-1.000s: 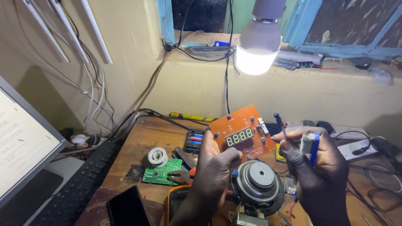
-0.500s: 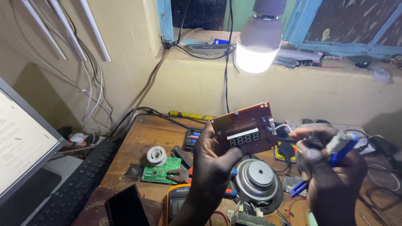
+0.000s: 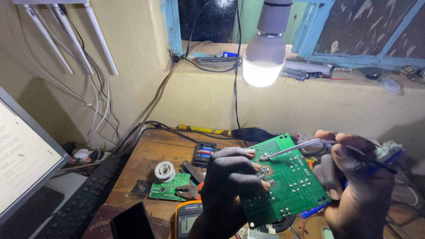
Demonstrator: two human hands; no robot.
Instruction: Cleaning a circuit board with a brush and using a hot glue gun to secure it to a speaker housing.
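Observation:
My left hand [image 3: 230,186] grips a circuit board [image 3: 285,179] by its left edge and holds it up with the green solder side facing me. My right hand [image 3: 354,186] holds a thin solder wire [image 3: 292,148] and a blue-handled tool [image 3: 387,155]. The end of the wire touches the board near its upper left corner. Both hands hover above the wooden workbench [image 3: 146,152], under a lit bulb [image 3: 264,55].
On the bench lie a small green board [image 3: 168,186], a solder spool [image 3: 164,170], a battery holder [image 3: 204,152], a yellow multimeter [image 3: 188,219], a dark phone [image 3: 133,225] and a screwdriver [image 3: 208,130]. A keyboard [image 3: 84,201] and monitor [image 3: 22,159] stand at left.
The board has been flipped from its orange display side to its green solder side. My right hand has brought the solder wire onto the board.

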